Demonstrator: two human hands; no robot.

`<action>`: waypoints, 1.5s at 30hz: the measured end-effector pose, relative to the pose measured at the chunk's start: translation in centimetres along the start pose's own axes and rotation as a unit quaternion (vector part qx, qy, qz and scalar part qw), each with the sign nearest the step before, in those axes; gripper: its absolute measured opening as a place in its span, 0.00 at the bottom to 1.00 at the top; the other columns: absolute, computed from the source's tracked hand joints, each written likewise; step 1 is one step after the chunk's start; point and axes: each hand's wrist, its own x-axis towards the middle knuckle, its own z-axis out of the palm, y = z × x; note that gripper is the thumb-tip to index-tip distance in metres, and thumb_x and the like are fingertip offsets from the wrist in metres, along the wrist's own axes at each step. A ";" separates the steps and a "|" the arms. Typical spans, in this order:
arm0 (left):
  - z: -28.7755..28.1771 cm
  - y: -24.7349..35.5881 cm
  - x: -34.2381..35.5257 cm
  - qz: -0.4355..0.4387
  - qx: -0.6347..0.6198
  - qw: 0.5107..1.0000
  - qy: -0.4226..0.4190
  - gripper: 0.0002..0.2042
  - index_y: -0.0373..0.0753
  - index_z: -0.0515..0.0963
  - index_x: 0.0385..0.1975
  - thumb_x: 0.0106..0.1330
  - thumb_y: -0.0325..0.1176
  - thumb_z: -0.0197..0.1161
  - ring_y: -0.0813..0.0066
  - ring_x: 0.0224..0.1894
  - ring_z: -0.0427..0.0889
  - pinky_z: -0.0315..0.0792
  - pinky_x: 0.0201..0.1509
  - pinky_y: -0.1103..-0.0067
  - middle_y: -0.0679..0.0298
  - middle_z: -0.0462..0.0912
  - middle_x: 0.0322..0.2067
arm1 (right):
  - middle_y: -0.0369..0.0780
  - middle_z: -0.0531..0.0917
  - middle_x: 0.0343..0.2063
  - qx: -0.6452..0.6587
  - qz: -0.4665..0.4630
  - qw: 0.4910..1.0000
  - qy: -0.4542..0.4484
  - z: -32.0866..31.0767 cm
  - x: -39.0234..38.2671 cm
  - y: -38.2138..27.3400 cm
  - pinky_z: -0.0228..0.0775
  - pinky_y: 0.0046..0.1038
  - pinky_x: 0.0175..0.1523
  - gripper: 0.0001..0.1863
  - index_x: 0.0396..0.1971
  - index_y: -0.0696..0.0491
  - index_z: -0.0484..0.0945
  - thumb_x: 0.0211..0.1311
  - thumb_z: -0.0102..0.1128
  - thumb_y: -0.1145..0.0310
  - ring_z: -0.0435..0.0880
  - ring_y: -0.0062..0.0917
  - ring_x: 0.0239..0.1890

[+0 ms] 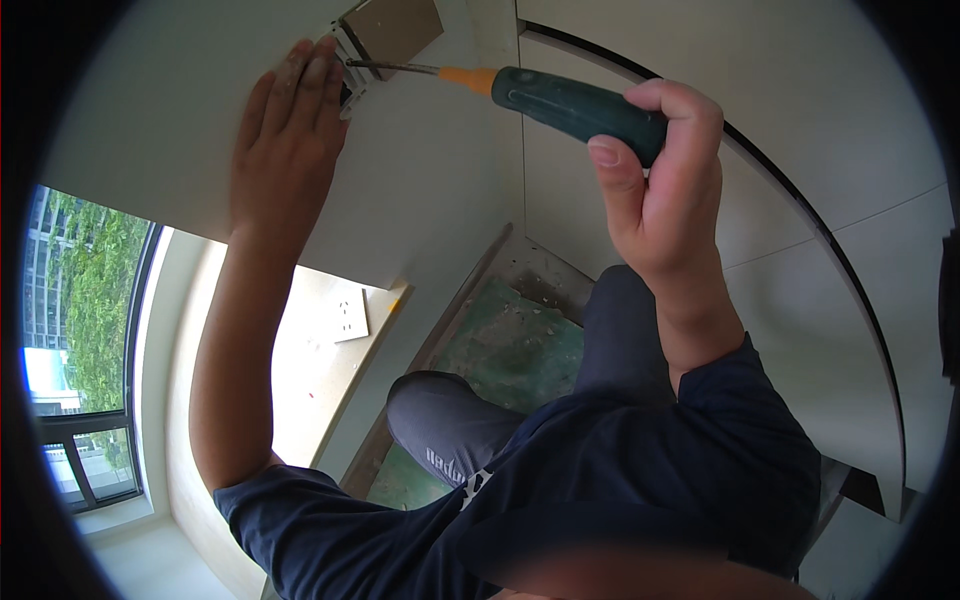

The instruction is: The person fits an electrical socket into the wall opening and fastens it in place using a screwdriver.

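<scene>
Up against the pale wall [420,160], your screwdriver [580,108] reaches across to the white wall fitting [359,98], its tip right by your left fingertips. Whether that tip is seated in a screw or only rests beside one is too small to tell.

Your right hand [675,180] has its grip on the butt of the dark green handle, thumb underneath and forefinger over the top. Your left hand [288,130] lies along the wall with its fingers straight and close together at the fitting; the thumb is hidden, so I cannot tell whether that grip pinches anything or merely presses.

Expect the screwdriver to feel fairly light, with most of its weight in the thick handle and little in the thin metal shaft. The handle looks smooth and hard, so it may slip if your palm gets sweaty or dusty. Hold the fat part of the handle for turning, and guide it nearer the orange collar when you want finer aim. The shaft should be stiff, but held so far back, a small wobble at your wrist will likely grow at the tip.

Treat the fitting as thin, brittle plastic: support it by its edges rather than pushing on its middle. The brownish flat piece [395,38] beside it looks rigid too; take that by its rim.
</scene>
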 end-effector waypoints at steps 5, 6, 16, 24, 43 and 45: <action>-0.3 0.0 0.3 -0.007 -0.021 1.000 0.011 0.23 0.45 0.73 0.63 0.69 0.42 0.61 0.75 0.74 0.59 0.56 0.77 0.71 0.71 0.67 0.69 | 0.52 0.75 0.52 0.109 -0.149 0.982 -0.038 0.0 0.1 0.6 0.77 0.33 0.47 0.23 0.52 0.54 0.62 0.63 0.65 0.72 0.77 0.33 0.45; -0.4 0.0 0.3 -0.004 -0.015 1.000 0.005 0.24 0.46 0.72 0.64 0.68 0.43 0.62 0.75 0.74 0.59 0.56 0.77 0.71 0.71 0.67 0.69 | 0.53 0.74 0.52 0.104 -0.167 0.979 -0.051 0.0 0.0 0.7 0.77 0.33 0.47 0.23 0.52 0.54 0.62 0.64 0.65 0.73 0.77 0.33 0.44; -0.9 -0.5 0.5 -0.006 -0.007 1.000 -0.004 0.27 0.49 0.71 0.64 0.66 0.47 0.65 0.76 0.73 0.61 0.59 0.76 0.70 0.72 0.67 0.69 | 0.50 0.79 0.46 0.100 -0.162 0.982 0.011 0.4 -0.2 0.8 0.79 0.33 0.38 0.27 0.50 0.56 0.68 0.52 0.72 0.73 0.85 0.38 0.36; -0.9 -0.5 0.6 -0.009 -0.010 1.000 -0.004 0.26 0.49 0.71 0.64 0.68 0.47 0.63 0.77 0.73 0.60 0.58 0.76 0.71 0.72 0.67 0.69 | 0.49 0.79 0.42 0.029 -0.104 0.994 0.014 0.0 0.4 0.9 0.78 0.32 0.35 0.23 0.47 0.59 0.70 0.56 0.71 0.71 0.83 0.37 0.33; -0.9 -0.6 0.6 -0.010 -0.011 1.000 -0.005 0.26 0.49 0.71 0.64 0.68 0.46 0.64 0.76 0.74 0.60 0.57 0.77 0.70 0.72 0.66 0.69 | 0.49 0.79 0.40 0.021 -0.197 0.980 0.030 -0.1 0.9 0.9 0.76 0.33 0.33 0.23 0.49 0.60 0.67 0.59 0.69 0.69 0.81 0.38 0.34; -0.9 -0.7 0.6 -0.009 -0.008 1.000 -0.006 0.26 0.49 0.71 0.64 0.68 0.46 0.64 0.77 0.74 0.60 0.57 0.77 0.70 0.72 0.66 0.69 | 0.49 0.78 0.41 0.014 -0.097 0.995 0.009 -0.2 0.5 0.8 0.76 0.34 0.33 0.23 0.48 0.59 0.68 0.59 0.70 0.68 0.80 0.38 0.34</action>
